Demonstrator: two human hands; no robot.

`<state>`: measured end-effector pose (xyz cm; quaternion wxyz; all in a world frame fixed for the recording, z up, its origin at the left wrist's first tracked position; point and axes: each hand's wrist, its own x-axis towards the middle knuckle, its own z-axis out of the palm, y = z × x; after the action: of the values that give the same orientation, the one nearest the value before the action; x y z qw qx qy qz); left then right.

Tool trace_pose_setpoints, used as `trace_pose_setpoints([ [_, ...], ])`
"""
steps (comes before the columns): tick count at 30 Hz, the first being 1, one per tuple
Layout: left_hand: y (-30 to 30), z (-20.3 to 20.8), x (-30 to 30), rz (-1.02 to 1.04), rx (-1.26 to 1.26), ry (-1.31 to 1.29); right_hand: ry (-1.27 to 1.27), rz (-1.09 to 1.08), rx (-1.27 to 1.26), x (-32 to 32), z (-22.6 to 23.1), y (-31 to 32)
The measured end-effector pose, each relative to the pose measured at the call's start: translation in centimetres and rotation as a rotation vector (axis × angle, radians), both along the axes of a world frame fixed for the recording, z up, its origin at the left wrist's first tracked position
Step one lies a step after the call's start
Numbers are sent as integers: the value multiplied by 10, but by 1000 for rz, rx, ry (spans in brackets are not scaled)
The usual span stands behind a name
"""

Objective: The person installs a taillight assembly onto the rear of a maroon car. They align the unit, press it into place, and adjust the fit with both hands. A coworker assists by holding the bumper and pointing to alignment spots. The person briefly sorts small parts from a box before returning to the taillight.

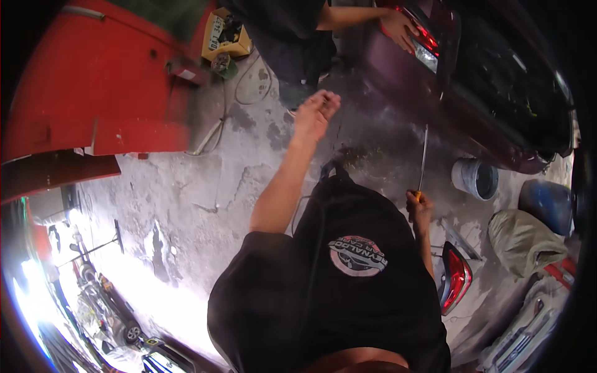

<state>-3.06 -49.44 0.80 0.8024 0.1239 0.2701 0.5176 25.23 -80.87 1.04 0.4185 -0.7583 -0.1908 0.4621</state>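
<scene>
My left hand (316,117) is raised in front of me at mid-view. Its fingers are curled in toward the thumb, and whatever may be between them is too small to make out. Lower at the right, my right hand (421,208) is closed around the yellow handle of a screwdriver (424,161). The long metal shaft points away from me, toward the dark red car (404,81). A co-worker's hand (398,28) rests by the tail light (425,46) on that car. A second red tail light (457,280) lies to the right of my right forearm.
A bucket (474,178) stands below the car's edge, beside a blue container (547,205) and a beige covered bundle (525,242). Far left is a red vehicle panel (99,81). A cardboard box (233,46) and a hose (214,133) are near the co-worker's legs (298,68).
</scene>
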Motion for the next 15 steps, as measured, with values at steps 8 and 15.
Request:
trace_pose_setpoints([
  [8, -10, 69, 9, 71, 78, -20, 21, 111, 28, 3, -11, -7],
  [15, -21, 87, 48, -51, 100, -43, 44, 18, 67, 9, -19, -21],
])
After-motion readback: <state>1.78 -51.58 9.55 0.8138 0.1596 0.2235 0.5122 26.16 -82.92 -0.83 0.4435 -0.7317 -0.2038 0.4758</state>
